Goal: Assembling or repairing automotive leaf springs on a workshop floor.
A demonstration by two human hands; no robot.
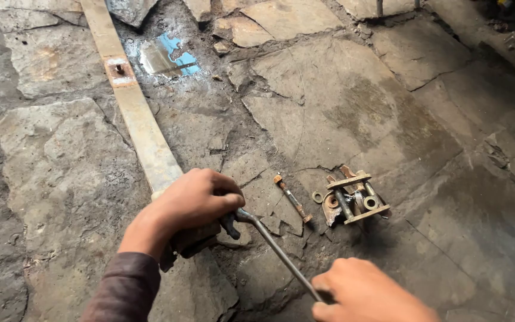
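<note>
Two hands on one wrench, turning a fastener at the near end of a flat steel bar.
Left hand (195, 203) fingers clamp over the bar (144, 134) end and wrench (272, 244) head; right hand (368, 295) fist grips the handle. Next pull needs steady bracing. Loose bolt (292, 200) and clamp parts (353, 200) lie right.

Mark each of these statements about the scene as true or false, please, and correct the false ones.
1. The left hand presses on the near end of the long flat metal bar. True.
2. The right hand holds a hammer. False: it grips the handle of a thin metal wrench whose head sits beside the left hand.
3. A loose bolt lies on the stone floor to the right of the bar. True.
4. The pile of small metal parts rests on top of the bar. False: it lies on the floor, apart from the bar.
5. The floor is smooth wood. False: it is cracked stone slabs.
</note>
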